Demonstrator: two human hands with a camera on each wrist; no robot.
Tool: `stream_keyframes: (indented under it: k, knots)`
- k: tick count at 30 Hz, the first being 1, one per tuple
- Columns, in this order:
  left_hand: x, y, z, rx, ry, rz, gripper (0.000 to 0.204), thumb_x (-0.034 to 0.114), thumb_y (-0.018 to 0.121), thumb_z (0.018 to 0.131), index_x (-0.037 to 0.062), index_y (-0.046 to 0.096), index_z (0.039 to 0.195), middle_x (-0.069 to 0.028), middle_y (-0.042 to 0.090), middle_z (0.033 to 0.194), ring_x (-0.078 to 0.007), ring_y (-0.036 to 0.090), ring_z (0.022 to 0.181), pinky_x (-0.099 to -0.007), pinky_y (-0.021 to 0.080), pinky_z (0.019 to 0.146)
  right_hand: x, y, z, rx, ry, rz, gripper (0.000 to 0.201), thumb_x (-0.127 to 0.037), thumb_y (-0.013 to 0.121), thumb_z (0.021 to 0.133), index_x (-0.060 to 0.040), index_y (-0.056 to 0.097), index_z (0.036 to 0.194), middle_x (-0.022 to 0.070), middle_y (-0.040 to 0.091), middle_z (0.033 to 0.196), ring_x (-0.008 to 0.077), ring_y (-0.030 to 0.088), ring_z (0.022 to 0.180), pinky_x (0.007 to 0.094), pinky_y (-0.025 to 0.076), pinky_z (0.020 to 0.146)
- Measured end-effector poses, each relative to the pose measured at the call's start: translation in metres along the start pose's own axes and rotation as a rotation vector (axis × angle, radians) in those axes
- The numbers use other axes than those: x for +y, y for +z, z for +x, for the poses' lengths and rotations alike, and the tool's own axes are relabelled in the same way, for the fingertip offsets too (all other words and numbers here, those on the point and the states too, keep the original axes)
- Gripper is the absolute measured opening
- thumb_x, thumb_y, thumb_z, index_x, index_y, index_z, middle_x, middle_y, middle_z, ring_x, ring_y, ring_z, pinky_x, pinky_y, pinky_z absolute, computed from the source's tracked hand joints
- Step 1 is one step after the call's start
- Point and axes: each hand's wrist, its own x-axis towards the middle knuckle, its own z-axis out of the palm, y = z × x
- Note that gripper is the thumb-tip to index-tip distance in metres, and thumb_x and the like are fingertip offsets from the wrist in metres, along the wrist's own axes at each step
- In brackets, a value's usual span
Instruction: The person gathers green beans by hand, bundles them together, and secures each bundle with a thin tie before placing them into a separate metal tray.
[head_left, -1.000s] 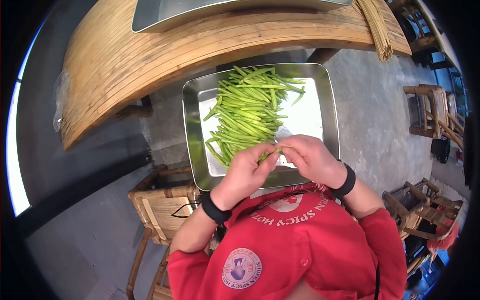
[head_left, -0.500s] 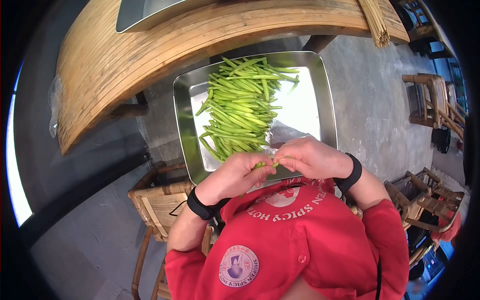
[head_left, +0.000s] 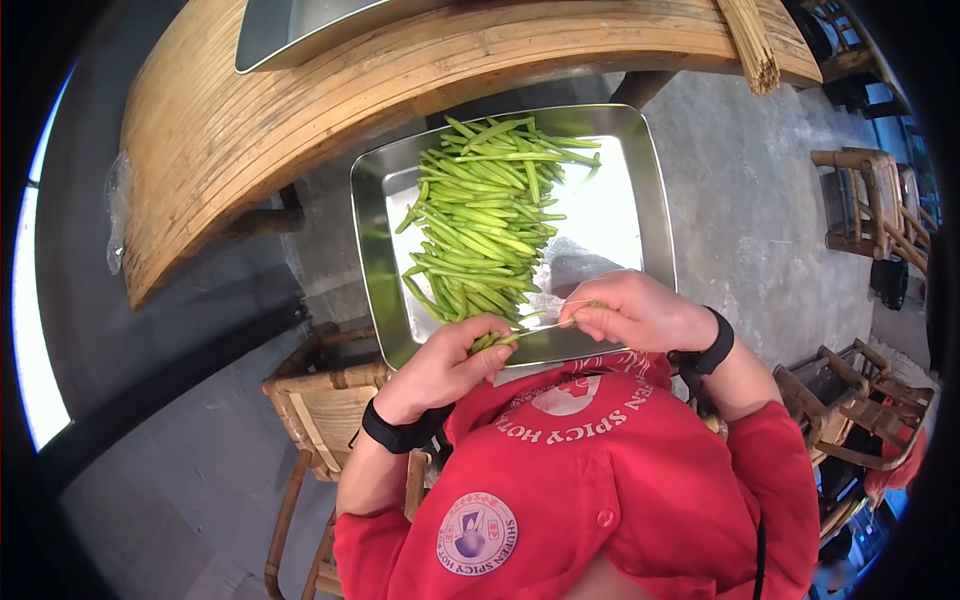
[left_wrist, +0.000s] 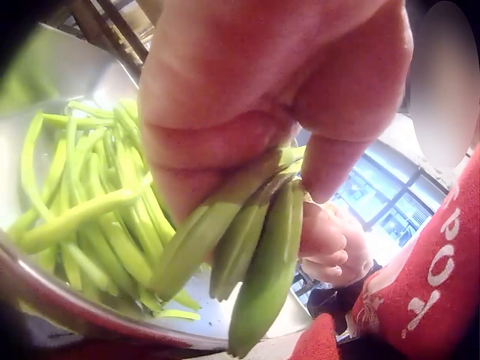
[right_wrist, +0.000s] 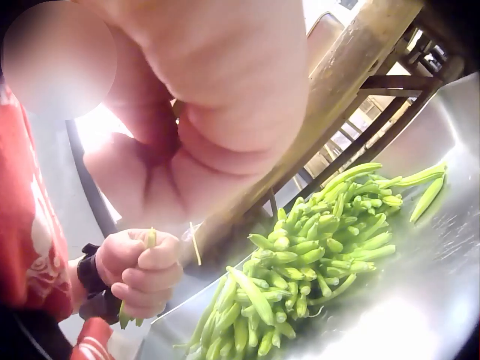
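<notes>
In the right wrist view the right hand (head_left: 635, 312) covers its own fingertips; in the head view they pinch a thin strand (head_left: 545, 328), a green bit showing at the fingers. The left hand (head_left: 447, 366) grips several beans (left_wrist: 259, 232), their upper ends hidden in its curled fingers. Whether the strand is joined to a bean is too small to tell. A second tray (head_left: 292, 28) on the table (head_left: 400, 75) is cut off by the upper edge.

Half a second ago the hands nearly met; now they are apart, the left one nearer the left side, with the strand stretched between them.

The pile (head_left: 480, 225) of beans fills the left and middle of the tray (head_left: 656, 200), its near end just beside the left hand. The tray's right part is bare metal, open beyond the right hand. Both hands are over the near side, close to the shirt (head_left: 640, 480); the table's edge is past the far rim.
</notes>
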Motion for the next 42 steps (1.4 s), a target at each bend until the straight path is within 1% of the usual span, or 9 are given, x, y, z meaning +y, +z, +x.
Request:
stream_keyframes:
  k: [4,8,10,14,19,21,25,32,42]
  knots:
    - [-0.013,-0.009,-0.007,0.104,-0.052,0.085,0.013,0.013,0.056,0.091,-0.0003,0.055,0.094,0.0014,0.054,0.07,-0.006,0.051,0.062,-0.0211,0.042,0.057,-0.002,-0.014,-0.012,0.128,0.119,0.14,0.015,-0.01,0.048,0.091,-0.0041,0.062,0.095,0.0009,0.053,0.064,0.0087,0.047,0.054,0.0237,0.041,0.051]
    - [-0.023,-0.01,0.008,0.542,0.001,0.094,0.016,0.016,0.068,0.082,0.0015,0.062,0.082,-0.0017,0.055,0.058,-0.0106,0.053,0.054,-0.0257,0.042,0.051,0.01,-0.022,-0.018,0.362,0.102,0.471,0.017,-0.016,0.044,0.097,-0.004,0.056,0.094,-0.0013,0.048,0.062,0.0055,0.042,0.05,0.0202,0.036,0.046]
    - [-0.018,-0.007,0.023,0.865,0.078,0.548,0.026,0.025,0.073,0.077,0.0015,0.063,0.077,-0.0101,0.058,0.055,-0.0195,0.057,0.048,-0.0304,0.043,0.047,0.016,-0.017,-0.014,0.395,0.065,0.556,0.019,-0.019,0.042,0.098,-0.0043,0.053,0.094,-0.0022,0.046,0.062,0.0049,0.04,0.049,0.0197,0.034,0.044]
    - [-0.008,0.002,0.049,1.026,0.063,1.099,0.037,0.037,0.076,0.068,0.0034,0.062,0.071,-0.0154,0.061,0.06,-0.0308,0.062,0.055,-0.0365,0.048,0.05,0.011,-0.007,-0.005,0.435,0.152,0.637,0.017,-0.02,0.046,0.096,-0.0052,0.054,0.091,-0.0038,0.045,0.06,0.0039,0.042,0.05,0.0182,0.034,0.045]
    - [-0.012,0.009,0.05,1.041,0.085,1.069,0.036,0.037,0.076,0.067,0.0033,0.064,0.074,-0.0171,0.063,0.065,-0.0318,0.062,0.059,-0.0362,0.049,0.052,0.013,0.002,0.009,0.305,0.259,0.363,0.022,-0.023,0.053,0.092,-0.0017,0.06,0.093,0.0015,0.052,0.059,0.0072,0.047,0.053,0.0223,0.039,0.049]
    - [-0.014,0.007,0.042,0.976,0.079,0.787,0.032,0.03,0.074,0.071,0.0006,0.066,0.08,-0.0152,0.063,0.063,-0.0247,0.062,0.054,-0.0319,0.048,0.052,0.029,0.014,0.021,0.323,0.01,-0.032,0.026,-0.023,0.056,0.089,0.0013,0.062,0.095,0.0141,0.059,0.065,0.0212,0.057,0.057,0.0335,0.045,0.055]
    - [-0.02,0.001,0.037,0.823,0.072,0.331,0.023,0.015,0.07,0.077,-0.0039,0.066,0.088,-0.0091,0.059,0.057,-0.0078,0.05,0.052,-0.0251,0.043,0.05,0.026,0.03,0.043,0.254,0.114,-0.371,0.022,-0.02,0.057,0.082,0.0022,0.059,0.082,0.0235,0.06,0.074,0.0415,0.059,0.075,0.0466,0.046,0.068]
    - [-0.02,0.005,0.03,0.773,0.118,0.43,0.021,0.015,0.07,0.08,-0.0034,0.066,0.09,0.0013,0.057,0.063,-0.0032,0.047,0.054,-0.0207,0.039,0.047,0.036,0.047,0.051,0.247,0.056,-0.378,0.019,-0.018,0.061,0.079,0.0005,0.058,0.08,0.0209,0.06,0.072,0.0382,0.059,0.07,0.0424,0.046,0.063]
    - [0.011,0.017,0.012,0.576,0.077,-0.242,0.014,0.01,0.062,0.087,0.0034,0.066,0.098,0.0038,0.058,0.068,-0.0017,0.045,0.051,-0.017,0.035,0.045,-0.003,0.038,0.03,0.398,-0.155,0.021,0.011,-0.011,0.057,0.084,-0.0025,0.063,0.087,0.0141,0.059,0.07,0.0291,0.057,0.065,0.0349,0.045,0.059]
